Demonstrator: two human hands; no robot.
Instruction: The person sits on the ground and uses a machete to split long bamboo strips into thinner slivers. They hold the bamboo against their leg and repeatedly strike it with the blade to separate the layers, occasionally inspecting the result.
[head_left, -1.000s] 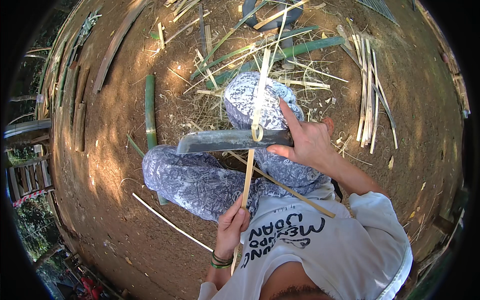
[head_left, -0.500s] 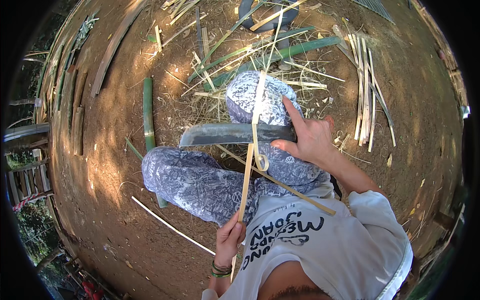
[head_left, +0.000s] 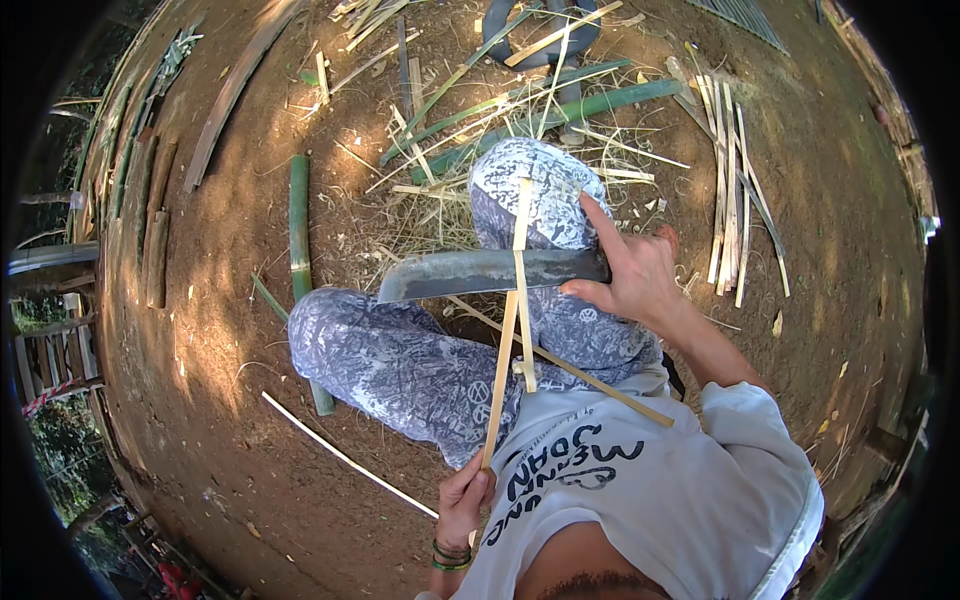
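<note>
My right hand (head_left: 635, 262) holds the machete (head_left: 470, 274) where the blade meets my right knee; the handle is hidden in the palm. Index finger and thumb lie stretched along the trousers. Down by my waist, my left hand (head_left: 468, 497) is closed on a narrow bamboo strip (head_left: 503, 385), which slants up to the blade's near edge. A thin bamboo shaving (head_left: 528, 345) hangs from the blade toward my shirt. Beyond the blade, a pale length of strip (head_left: 522, 215) lies over the knee. One more bamboo strip (head_left: 600, 385) rests across my lap.
Green bamboo poles (head_left: 600, 98) lie ahead among shavings (head_left: 430, 205). Split strips (head_left: 728, 190) are bundled at the right. To the left are an upright-lying green bamboo length (head_left: 300, 225), a long plank (head_left: 225, 110) and short logs (head_left: 158, 225). A white strip (head_left: 345, 457) lies at lower left.
My left hand has drawn slightly down toward me with the strip. The shaving, curled just below the blade before, now hangs longer. Machete, right hand and knee have shifted a little right.
</note>
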